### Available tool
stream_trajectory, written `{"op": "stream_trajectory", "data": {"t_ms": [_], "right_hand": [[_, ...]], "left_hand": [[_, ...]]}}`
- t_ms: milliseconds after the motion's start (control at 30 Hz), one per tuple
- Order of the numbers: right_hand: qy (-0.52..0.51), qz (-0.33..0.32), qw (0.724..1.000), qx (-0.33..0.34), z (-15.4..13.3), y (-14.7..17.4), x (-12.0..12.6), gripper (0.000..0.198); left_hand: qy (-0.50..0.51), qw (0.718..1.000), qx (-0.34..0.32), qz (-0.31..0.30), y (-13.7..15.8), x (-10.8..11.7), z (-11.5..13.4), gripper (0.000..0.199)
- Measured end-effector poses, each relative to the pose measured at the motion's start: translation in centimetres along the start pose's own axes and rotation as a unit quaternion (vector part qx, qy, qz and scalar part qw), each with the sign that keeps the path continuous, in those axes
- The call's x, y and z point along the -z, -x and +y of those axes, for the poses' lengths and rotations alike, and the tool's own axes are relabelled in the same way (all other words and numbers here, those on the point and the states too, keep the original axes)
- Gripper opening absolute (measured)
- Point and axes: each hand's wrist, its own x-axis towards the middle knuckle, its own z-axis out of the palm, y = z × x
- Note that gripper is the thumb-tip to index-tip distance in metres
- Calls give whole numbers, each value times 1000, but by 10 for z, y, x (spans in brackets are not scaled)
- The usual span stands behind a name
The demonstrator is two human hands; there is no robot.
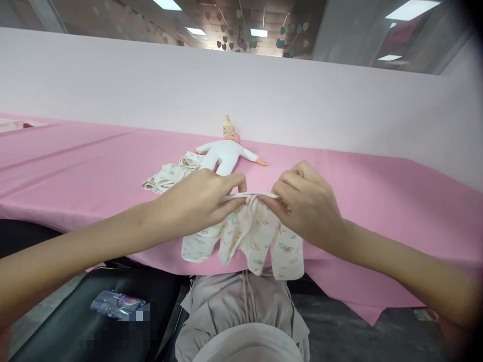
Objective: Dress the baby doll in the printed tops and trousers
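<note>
Between my two hands hangs a small baby garment (pixel 260 236), white with a pastel print, its upper edge pulled taut. My left hand (pixel 211 198) pinches that edge on the left, thumb and forefinger closed on it. On the right, my right hand (pixel 305 201) grips the same edge with curled fingers. The lower parts of the garment drape over the table's front edge. Beyond my hands a baby doll (pixel 222 153) in a white body lies on its back. Left of the doll rests a folded printed cloth (pixel 169 176), partly hidden by my left arm.
A pink cloth (pixel 94 166) covers the table, which meets a white wall (pixel 188 80). A pump bottle (pixel 227 125) stands behind the doll's head. At lower left, a clear plastic bottle (pixel 116 304) lies on a black chair (pixel 60 311).
</note>
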Motion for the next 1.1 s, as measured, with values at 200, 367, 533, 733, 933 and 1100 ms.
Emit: {"op": "stream_trajectory", "data": {"t_ms": [200, 367, 533, 733, 933, 1100], "right_hand": [[-126, -15, 981, -144, -9, 35, -40, 42], [-218, -7, 904, -368, -43, 55, -93, 41], [-400, 18, 781, -479, -62, 57, -93, 30], [-433, 11, 802, -410, -62, 72, -74, 35], [-520, 64, 709, -472, -65, 84, -67, 21], [-573, 48, 656, -489, -66, 80, -57, 25]], "left_hand": [[391, 898, 145, -139, 8, -49, -5, 35], [685, 605, 379, -144, 5, -114, 4, 24], [760, 514, 389, -78, 2, -120, 21, 21], [747, 563, 352, -24, 12, -87, 31, 28], [631, 750, 187, -60, 31, -85, 24, 31], [312, 934, 71, 158, 38, -99, 24, 19]]}}
